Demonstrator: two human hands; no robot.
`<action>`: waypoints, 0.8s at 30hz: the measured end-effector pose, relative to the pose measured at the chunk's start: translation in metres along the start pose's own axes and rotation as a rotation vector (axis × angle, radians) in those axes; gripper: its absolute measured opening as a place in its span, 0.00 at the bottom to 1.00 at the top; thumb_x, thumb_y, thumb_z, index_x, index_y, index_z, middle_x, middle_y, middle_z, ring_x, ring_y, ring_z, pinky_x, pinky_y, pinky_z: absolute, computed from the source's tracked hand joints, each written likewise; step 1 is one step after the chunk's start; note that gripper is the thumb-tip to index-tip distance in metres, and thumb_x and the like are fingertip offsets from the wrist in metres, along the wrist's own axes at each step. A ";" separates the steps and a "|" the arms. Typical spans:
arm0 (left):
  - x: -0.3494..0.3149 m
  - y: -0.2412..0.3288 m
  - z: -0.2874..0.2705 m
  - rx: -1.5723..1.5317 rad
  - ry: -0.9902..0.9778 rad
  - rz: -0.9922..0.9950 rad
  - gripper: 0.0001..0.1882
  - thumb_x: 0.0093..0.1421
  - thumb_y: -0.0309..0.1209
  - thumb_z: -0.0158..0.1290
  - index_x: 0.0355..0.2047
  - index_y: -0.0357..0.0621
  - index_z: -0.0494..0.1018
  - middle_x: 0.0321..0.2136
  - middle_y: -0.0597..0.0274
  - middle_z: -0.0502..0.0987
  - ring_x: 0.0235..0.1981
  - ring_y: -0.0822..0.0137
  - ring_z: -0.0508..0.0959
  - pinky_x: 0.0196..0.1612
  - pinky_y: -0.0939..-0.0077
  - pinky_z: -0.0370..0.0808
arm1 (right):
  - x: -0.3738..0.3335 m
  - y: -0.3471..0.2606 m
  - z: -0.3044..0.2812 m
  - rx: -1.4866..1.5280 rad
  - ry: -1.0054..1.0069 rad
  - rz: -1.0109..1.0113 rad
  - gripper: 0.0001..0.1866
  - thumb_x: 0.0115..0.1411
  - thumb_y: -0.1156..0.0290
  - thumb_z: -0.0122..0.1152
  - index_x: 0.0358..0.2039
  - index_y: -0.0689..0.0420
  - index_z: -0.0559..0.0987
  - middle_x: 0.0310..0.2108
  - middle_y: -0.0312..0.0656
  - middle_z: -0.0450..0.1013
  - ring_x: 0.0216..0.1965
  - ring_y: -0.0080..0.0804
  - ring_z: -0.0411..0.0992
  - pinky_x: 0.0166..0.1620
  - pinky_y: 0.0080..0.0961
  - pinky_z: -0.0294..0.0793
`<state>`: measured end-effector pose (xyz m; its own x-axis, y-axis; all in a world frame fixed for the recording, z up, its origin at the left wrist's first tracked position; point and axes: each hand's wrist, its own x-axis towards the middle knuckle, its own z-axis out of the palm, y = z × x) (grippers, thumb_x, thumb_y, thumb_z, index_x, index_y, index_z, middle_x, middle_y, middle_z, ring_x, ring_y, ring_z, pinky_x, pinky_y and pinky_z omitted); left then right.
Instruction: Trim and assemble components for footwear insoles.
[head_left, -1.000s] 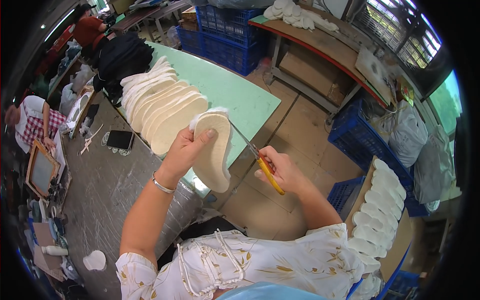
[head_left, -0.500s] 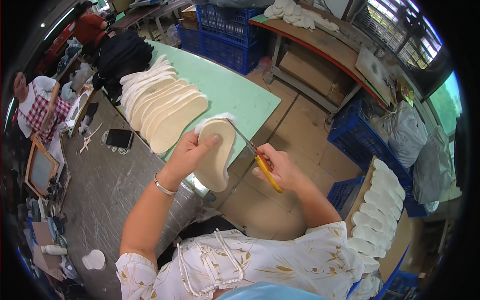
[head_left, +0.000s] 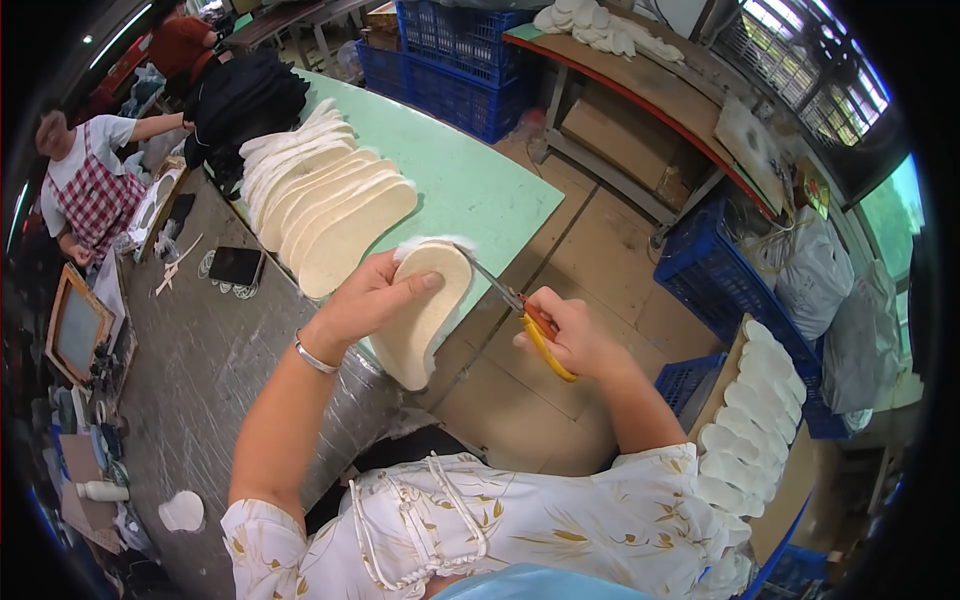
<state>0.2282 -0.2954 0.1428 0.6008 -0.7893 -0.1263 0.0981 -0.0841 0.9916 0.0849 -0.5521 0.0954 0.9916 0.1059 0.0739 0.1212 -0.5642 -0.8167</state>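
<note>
A cream shoe insole (head_left: 425, 320) with white fluff along its top edge is pinched in my left hand (head_left: 375, 295), the thumb lying on its face. My right hand (head_left: 565, 335) is closed round the yellow and orange handles of a pair of scissors (head_left: 535, 330). Their blades reach the fluffy edge at the insole's upper right. Past my left hand, a fanned row of similar insoles (head_left: 350, 235) lies on the pale green table top (head_left: 470, 170).
On the grey work surface (head_left: 235, 370) lie a dark phone (head_left: 237, 267) and a white cut piece (head_left: 182, 511). Black cloth (head_left: 245, 115) is heaped at the far left. Across the table's left side is another person (head_left: 95, 185). White insoles (head_left: 750, 420) line a board at right, near a blue crate (head_left: 720, 275).
The insole and both hands have shifted slightly; the scissors have moved a little right and down. The person at left now stretches an arm toward the black cloth.
</note>
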 end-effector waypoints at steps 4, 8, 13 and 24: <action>0.005 0.007 0.000 0.067 -0.060 -0.006 0.17 0.66 0.35 0.54 0.50 0.40 0.74 0.40 0.68 0.79 0.39 0.78 0.76 0.44 0.79 0.74 | -0.002 0.002 -0.009 -0.105 -0.053 -0.023 0.26 0.55 0.54 0.67 0.44 0.57 0.68 0.22 0.43 0.66 0.22 0.40 0.67 0.28 0.32 0.65; 0.007 0.014 -0.003 0.072 -0.129 -0.050 0.17 0.65 0.33 0.54 0.52 0.39 0.73 0.41 0.67 0.79 0.40 0.78 0.77 0.45 0.79 0.75 | -0.003 -0.002 -0.013 -0.168 -0.047 -0.032 0.27 0.56 0.52 0.64 0.46 0.57 0.67 0.23 0.44 0.67 0.24 0.43 0.68 0.30 0.33 0.67; 0.004 0.019 -0.002 -0.015 -0.102 -0.083 0.18 0.64 0.33 0.56 0.52 0.39 0.73 0.41 0.66 0.79 0.40 0.78 0.77 0.45 0.80 0.75 | -0.002 0.014 -0.018 0.205 -0.331 0.024 0.25 0.57 0.51 0.61 0.47 0.56 0.68 0.26 0.36 0.66 0.27 0.30 0.66 0.33 0.26 0.67; 0.013 -0.001 -0.015 -0.096 0.174 0.023 0.18 0.63 0.36 0.58 0.50 0.40 0.75 0.39 0.67 0.80 0.38 0.78 0.78 0.43 0.81 0.75 | -0.029 0.028 -0.021 -0.011 -0.172 0.153 0.36 0.53 0.40 0.65 0.51 0.55 0.68 0.34 0.46 0.73 0.36 0.44 0.73 0.39 0.36 0.71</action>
<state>0.2475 -0.2961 0.1395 0.7308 -0.6728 -0.1151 0.1536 -0.0023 0.9881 0.0606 -0.5881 0.0825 0.9763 0.1562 -0.1497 -0.0285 -0.5929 -0.8048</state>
